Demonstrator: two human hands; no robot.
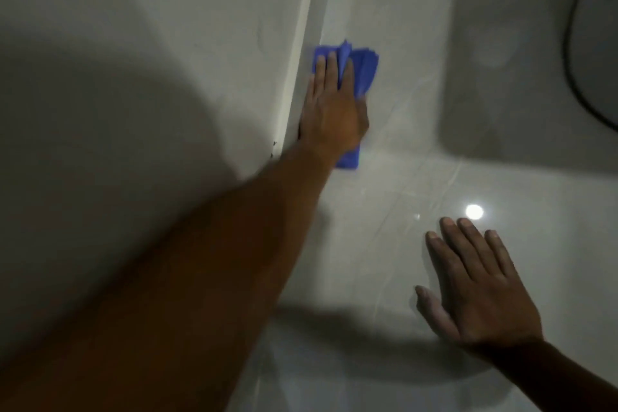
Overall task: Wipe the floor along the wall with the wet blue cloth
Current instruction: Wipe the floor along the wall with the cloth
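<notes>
The blue cloth (364, 72) lies bunched on the glossy pale tiled floor (401, 150), right against the foot of the wall (167, 43). My left hand (331, 110) presses flat on top of it with fingers spread forward, and cloth sticks out ahead of the fingertips and behind the wrist. My left arm reaches in from the lower left. My right hand (478, 288) rests flat and open on the floor at the lower right, holding nothing.
A pale skirting strip (301, 53) runs along the base of the wall. A dark curved object (582, 53) sits at the far right edge, above a large shadow. A bright light reflection (474, 211) shines on the tile near my right fingertips.
</notes>
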